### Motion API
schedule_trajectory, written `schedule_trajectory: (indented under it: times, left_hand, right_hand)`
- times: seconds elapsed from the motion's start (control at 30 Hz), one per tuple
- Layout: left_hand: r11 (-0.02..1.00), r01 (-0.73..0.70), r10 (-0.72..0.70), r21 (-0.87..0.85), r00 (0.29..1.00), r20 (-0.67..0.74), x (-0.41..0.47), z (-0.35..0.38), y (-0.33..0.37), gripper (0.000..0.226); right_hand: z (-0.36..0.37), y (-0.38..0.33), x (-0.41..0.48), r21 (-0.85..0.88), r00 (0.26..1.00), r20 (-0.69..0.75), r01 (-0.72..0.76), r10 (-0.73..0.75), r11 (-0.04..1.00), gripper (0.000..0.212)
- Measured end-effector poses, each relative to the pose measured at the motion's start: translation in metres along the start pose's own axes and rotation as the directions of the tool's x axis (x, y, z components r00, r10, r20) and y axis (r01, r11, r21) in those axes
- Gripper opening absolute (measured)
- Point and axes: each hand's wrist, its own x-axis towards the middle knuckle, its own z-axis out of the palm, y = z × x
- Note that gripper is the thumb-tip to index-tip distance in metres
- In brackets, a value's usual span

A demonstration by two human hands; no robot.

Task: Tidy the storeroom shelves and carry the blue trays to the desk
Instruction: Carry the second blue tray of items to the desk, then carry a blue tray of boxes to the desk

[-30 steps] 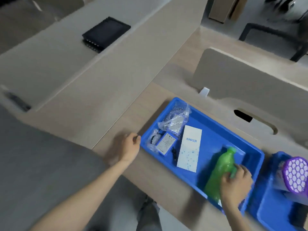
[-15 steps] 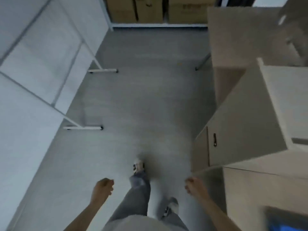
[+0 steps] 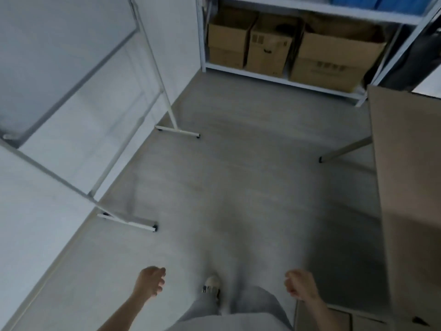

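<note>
A white metal shelf unit stands at the far end of the grey floor. On its upper level, at the top right edge of the view, blue trays show only as a strip. My left hand hangs low at the bottom left, fingers loosely curled, holding nothing. My right hand hangs at the bottom right, also loosely curled and empty. Both hands are far from the shelf.
Three cardboard boxes fill the shelf's bottom level. A white framed board on feet leans along the left wall. A beige desk panel and its leg bound the right side. My shoe steps on the grey floor.
I let go of the blue tray on the desk, turned away and am walking down the aisle. The shelf with boxes has come closer; both hands swing empty.
</note>
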Motion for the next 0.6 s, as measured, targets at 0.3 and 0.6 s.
schedule_trajectory:
  times: [0.3,0.6]
  left_hand:
    - [0.925,-0.373,0.357,0.064,0.915,0.187,0.090,0.134,0.384,0.014]
    - [0.993,-0.037,0.031,0.111,0.998,0.057,0.185,0.164,0.563,0.020]
  right_hand:
    - [-0.047,-0.114,0.111,0.209,0.962,-0.041,-0.257,0.271,0.943,0.017]
    - [-0.129,-0.461,0.293,0.320,0.994,-0.001,-0.102,0.108,0.942,0.017]
